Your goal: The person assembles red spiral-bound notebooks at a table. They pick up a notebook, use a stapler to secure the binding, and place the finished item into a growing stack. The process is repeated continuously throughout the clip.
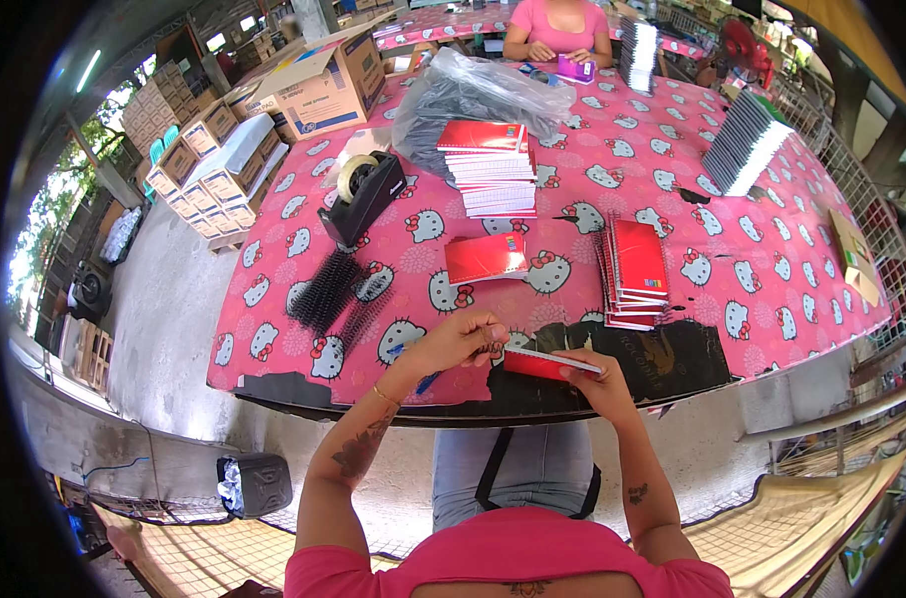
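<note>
The head view shows a person's two bare hands at the near edge of a table. The right hand (pixel 600 384) is clamped on the right end of a red notebook (pixel 539 365), its thumb over the white page edges; the notebook is held tilted above the table's edge. The left hand (pixel 470 339) is at the notebook's other end with fingers curled; whether they grip anything, I cannot tell.

Beyond the hands, a loose spiral notebook (pixel 483 261) lies flat, a small multicoloured printed block near its upper right corner. Similar blocks mark the tops of the tall notebook stack (pixel 490 174) behind it and the shorter notebook pile (pixel 637 269) to its right. Beneath the right hand's side, a black sheet (pixel 687 361) bears a dull gold emblem with lettering. The black tape dispenser (pixel 368 204) carries a small pale mark on its side, and black binding coils (pixel 323 291) lie nearer. At the back, a brown carton (pixel 328 90) shows dark print and a blue label, beside a grey plastic bag (pixel 478 95).
</note>
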Demonstrator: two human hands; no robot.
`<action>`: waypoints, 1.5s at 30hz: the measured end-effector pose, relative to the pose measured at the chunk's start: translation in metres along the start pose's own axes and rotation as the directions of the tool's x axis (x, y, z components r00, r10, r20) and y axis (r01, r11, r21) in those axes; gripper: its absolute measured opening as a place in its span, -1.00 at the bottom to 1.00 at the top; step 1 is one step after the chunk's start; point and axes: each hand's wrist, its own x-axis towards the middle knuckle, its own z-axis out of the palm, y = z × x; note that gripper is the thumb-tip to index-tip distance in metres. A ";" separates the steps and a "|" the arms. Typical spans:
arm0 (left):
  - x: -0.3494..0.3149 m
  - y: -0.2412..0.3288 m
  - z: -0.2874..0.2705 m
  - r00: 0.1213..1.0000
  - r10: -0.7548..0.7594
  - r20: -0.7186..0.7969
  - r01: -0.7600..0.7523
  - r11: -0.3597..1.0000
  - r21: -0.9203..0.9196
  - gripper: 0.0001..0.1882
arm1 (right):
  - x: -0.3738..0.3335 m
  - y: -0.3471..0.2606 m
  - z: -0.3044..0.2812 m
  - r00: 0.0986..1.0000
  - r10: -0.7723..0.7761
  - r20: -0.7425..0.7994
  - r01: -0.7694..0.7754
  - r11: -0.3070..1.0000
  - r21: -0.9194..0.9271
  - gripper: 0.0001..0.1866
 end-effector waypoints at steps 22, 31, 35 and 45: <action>-0.031 -0.010 0.070 0.633 0.772 -0.052 -0.078 0.130 0.988 -0.53 | -0.013 -0.028 0.017 0.989 0.004 -0.148 0.004 0.999 0.053 -0.74; -0.025 0.030 0.025 0.790 0.609 0.069 -0.391 0.415 0.821 -0.75 | -0.009 -0.044 0.003 0.998 -0.066 -0.010 0.066 0.996 -0.054 -0.71; -0.027 0.040 0.046 0.735 0.678 -0.004 -0.123 0.139 0.983 -0.51 | -0.011 -0.037 0.006 0.997 0.011 -0.073 -0.003 0.995 0.103 -0.73; -0.027 0.009 0.083 0.693 0.706 -0.144 0.134 0.071 0.988 -0.11 | -0.015 -0.049 0.027 0.986 0.133 -0.097 -0.107 0.965 0.241 -0.69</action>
